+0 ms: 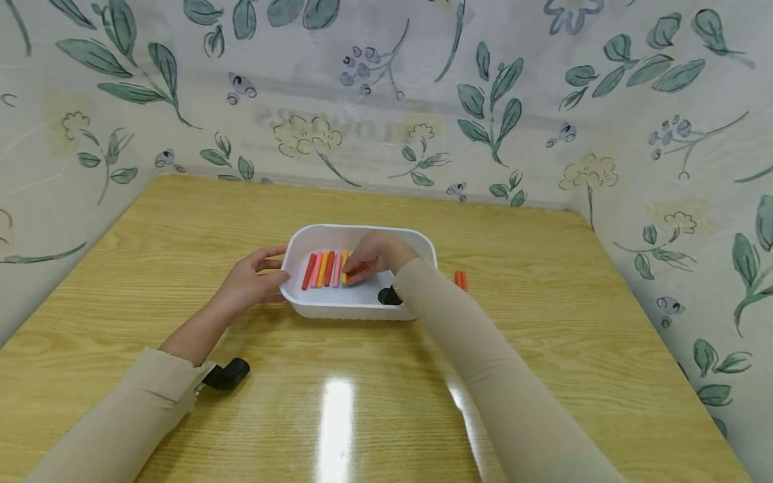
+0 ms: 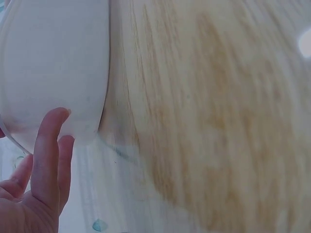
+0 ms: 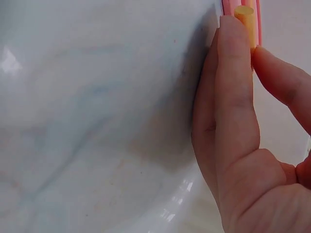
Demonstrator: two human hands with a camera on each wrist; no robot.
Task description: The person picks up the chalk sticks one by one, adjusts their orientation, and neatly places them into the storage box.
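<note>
A white tray [image 1: 356,312] with raised sides stands on the wooden table. Inside it, red, pink, orange and yellow sticks lie in a row at the left. My left hand [image 1: 250,278] holds the tray's left end, one fingertip over the rim and other fingers against the outer wall [image 2: 63,73]. My right hand [image 1: 371,255] reaches into the tray and pinches the yellow stick [image 3: 246,22] at the row's right end between thumb and fingers. Pink sticks [image 3: 229,7] lie right beside it. In the head view the right hand covers part of the tray floor.
Two orange-red sticks [image 1: 461,280] lie on the table [image 1: 543,322] to the right of the tray. A flower-patterned covering [image 1: 386,100] rises behind the table and along its sides. A black wrist camera [image 1: 227,374] sticks out from the left sleeve.
</note>
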